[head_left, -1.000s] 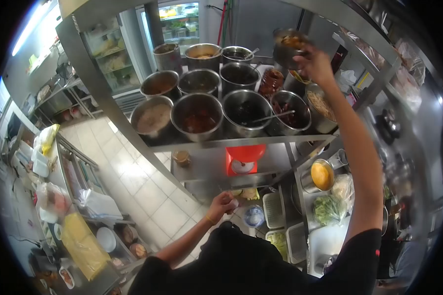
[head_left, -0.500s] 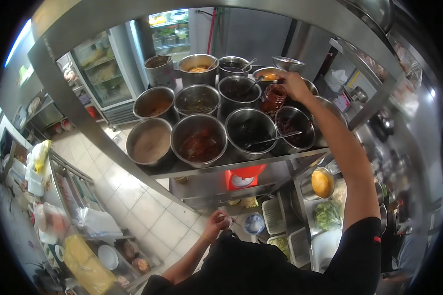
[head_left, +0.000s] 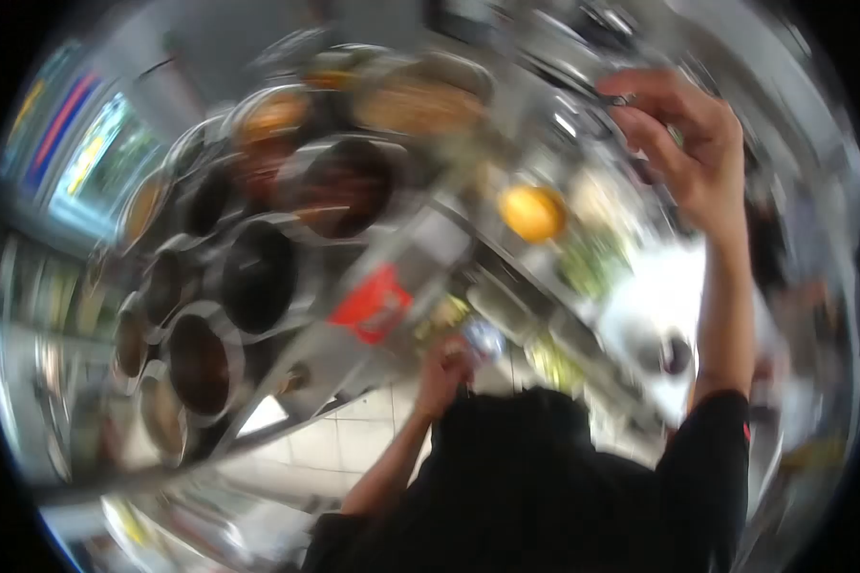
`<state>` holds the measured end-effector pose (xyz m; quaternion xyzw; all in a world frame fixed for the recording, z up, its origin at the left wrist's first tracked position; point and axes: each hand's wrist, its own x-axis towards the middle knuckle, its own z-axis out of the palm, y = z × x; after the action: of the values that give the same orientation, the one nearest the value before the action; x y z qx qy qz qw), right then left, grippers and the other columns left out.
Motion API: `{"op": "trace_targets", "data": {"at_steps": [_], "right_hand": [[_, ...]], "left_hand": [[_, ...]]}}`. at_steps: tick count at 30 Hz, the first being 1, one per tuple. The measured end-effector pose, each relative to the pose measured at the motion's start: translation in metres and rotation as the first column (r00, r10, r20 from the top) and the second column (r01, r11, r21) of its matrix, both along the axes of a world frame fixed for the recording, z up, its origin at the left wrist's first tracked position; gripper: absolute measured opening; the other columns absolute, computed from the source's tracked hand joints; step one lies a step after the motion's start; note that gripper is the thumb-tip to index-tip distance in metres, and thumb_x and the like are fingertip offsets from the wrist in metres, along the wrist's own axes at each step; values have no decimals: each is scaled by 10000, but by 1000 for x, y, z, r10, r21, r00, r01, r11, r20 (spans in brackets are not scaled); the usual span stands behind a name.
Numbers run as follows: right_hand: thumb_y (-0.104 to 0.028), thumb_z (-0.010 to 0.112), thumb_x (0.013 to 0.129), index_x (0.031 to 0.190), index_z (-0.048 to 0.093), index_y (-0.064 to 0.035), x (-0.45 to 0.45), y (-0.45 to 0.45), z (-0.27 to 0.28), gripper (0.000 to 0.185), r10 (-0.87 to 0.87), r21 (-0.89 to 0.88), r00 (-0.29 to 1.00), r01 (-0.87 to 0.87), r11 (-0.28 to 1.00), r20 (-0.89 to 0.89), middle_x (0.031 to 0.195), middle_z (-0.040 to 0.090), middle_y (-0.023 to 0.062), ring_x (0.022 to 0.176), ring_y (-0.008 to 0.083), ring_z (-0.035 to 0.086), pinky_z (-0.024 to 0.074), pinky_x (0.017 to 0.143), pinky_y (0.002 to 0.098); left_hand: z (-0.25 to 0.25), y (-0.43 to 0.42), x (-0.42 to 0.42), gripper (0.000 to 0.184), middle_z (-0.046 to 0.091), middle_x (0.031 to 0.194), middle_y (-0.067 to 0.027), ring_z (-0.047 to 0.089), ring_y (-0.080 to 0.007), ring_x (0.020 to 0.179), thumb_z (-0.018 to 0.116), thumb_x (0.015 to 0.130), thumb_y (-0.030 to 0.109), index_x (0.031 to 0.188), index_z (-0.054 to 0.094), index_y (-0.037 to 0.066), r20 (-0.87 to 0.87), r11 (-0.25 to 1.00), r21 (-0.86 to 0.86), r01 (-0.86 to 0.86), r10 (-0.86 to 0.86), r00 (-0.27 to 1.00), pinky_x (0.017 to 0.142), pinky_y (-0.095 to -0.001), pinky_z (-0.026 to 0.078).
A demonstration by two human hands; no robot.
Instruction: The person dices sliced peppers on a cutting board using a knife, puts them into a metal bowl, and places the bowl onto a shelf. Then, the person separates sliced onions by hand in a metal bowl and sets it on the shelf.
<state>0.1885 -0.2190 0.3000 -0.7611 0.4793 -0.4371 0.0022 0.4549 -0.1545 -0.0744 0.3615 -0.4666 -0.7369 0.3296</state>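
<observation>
My right hand (head_left: 678,138) is raised at the upper right, its thumb and fingers pinched around something small and dark that blur keeps from being named. My left hand (head_left: 446,368) is low near the middle, fingers closed; what it holds cannot be made out. Left of my right hand, a shelf carries several metal pots, among them one with dark red contents (head_left: 342,187), a black one (head_left: 260,274) and one with pale strips (head_left: 419,103). An orange-yellow round item (head_left: 532,212) lies below and left of my right hand.
A red scale (head_left: 375,304) sits under the pot shelf. Bagged greens (head_left: 592,263) and a white surface (head_left: 655,296) are below my right hand. A blue-and-white bowl (head_left: 484,340) is beside my left hand. Pale floor tiles (head_left: 339,444) show below the shelf.
The view has swung right and blurred. My right hand has left the bowl at the back of the pot shelf and moved right of the pots. My left hand stays low and closed.
</observation>
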Motion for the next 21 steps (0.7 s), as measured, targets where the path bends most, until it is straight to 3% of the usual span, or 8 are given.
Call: {"op": "trace_targets", "data": {"at_steps": [2, 3, 6, 8, 11, 14, 19, 21], "right_hand": [[-49, 673, 870, 1064, 701, -19, -53, 69, -25, 198, -200, 75, 971, 210, 975, -130, 774, 665, 23, 625, 80, 560, 431, 559, 217], [-58, 675, 874, 1083, 709, -53, -83, 107, -37, 212, -316, 105, 919, 347, 932, -236, 845, 697, 39, 652, 75, 581, 465, 585, 220], [-137, 671, 904, 1100, 715, -90, -170, 232, -96, 207, -726, 80, 688, 724, 685, -13, 825, 668, 7, 659, 59, 553, 452, 586, 201], [-150, 634, 923, 1060, 707, -43, -199, 310, -110, 189, -864, 300, 497, 815, 496, 79, 806, 653, 9, 646, 44, 529, 446, 578, 203], [-65, 639, 894, 956, 671, 5, -213, 394, -156, 100, -946, 476, 291, 818, 323, 140, 686, 584, -10, 554, 44, 459, 344, 496, 221], [-21, 638, 885, 935, 655, 20, -217, 437, -228, 67, -938, 656, 320, 681, 326, 134, 671, 595, 19, 558, 53, 470, 386, 524, 231], [-19, 646, 881, 1013, 680, -25, -232, 453, -274, 136, -913, 843, 271, 369, 390, 304, 646, 593, 33, 608, 68, 528, 420, 560, 248], [-24, 648, 880, 1015, 680, -31, -247, 457, -278, 139, -893, 835, 306, 347, 427, 329, 645, 591, 41, 589, 80, 524, 424, 560, 256]], "left_hand": [[31, -13, -43, 169, 669, 898, -83, 591, -111, 633, 553, 913, -6, 1075, 546, 40, 25, 970, -189, 153, -151, 988, 534, -258, 493], [29, -13, -68, 137, 674, 935, -100, 572, -89, 625, 529, 920, -22, 1043, 555, 32, -103, 973, -94, 210, -219, 970, 535, -229, 478], [70, 0, -152, 140, 652, 950, -79, 516, -62, 602, 532, 919, -33, 1042, 580, 11, 12, 856, -246, 454, -466, 885, 546, -204, 448], [84, 19, -212, 155, 641, 932, -58, 518, -58, 620, 552, 903, -45, 1047, 600, -13, 57, 776, -328, 538, -552, 832, 558, -191, 436], [79, 57, -300, 163, 630, 958, -64, 544, -55, 680, 575, 877, -58, 1031, 624, -36, 139, 573, -575, 584, -635, 760, 579, -188, 444], [68, 99, -374, 182, 632, 1027, -123, 615, -118, 754, 574, 857, -67, 1027, 635, -43, 279, 473, -529, 705, -687, 671, 624, -225, 497], [35, 127, -443, 350, 541, 1300, -268, 587, -398, 1108, 562, 809, -58, 1156, 603, -36, 804, 17, -491, 871, -376, 460, 962, -411, 478], [23, 139, -455, 485, 479, 1368, -281, 525, -421, 1188, 584, 782, -23, 1265, 535, -12, 834, 79, -435, 897, -341, 434, 1047, -437, 408]]}}
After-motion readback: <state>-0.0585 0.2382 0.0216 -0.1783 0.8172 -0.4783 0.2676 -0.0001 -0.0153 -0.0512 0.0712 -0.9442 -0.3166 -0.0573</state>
